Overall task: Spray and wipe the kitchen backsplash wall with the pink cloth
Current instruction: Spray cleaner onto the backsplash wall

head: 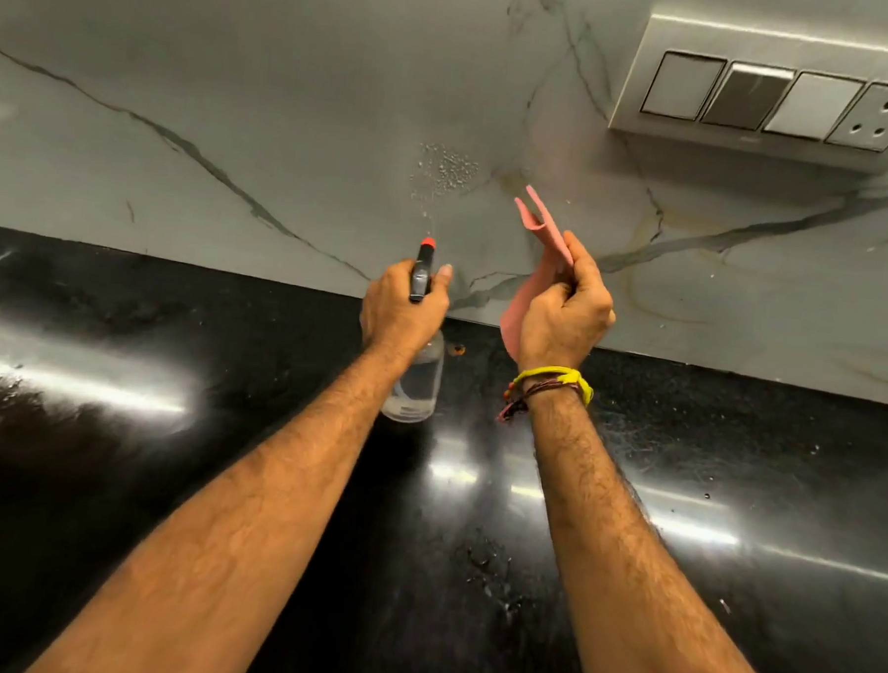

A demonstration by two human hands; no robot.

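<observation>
My left hand (401,308) grips a clear spray bottle (415,381) by its black head, whose red nozzle points at the backsplash wall (268,121). A patch of spray droplets (443,169) clings to the grey marble wall just above the nozzle. My right hand (564,317) holds the pink cloth (537,228) upright, a little to the right of the wet patch and off the wall. The cloth's lower end hangs behind that hand.
A white switch and socket panel (763,98) is mounted on the wall at the upper right. The glossy black countertop (170,425) runs below the wall and carries small crumbs and water drops. Yellow and dark threads circle my right wrist.
</observation>
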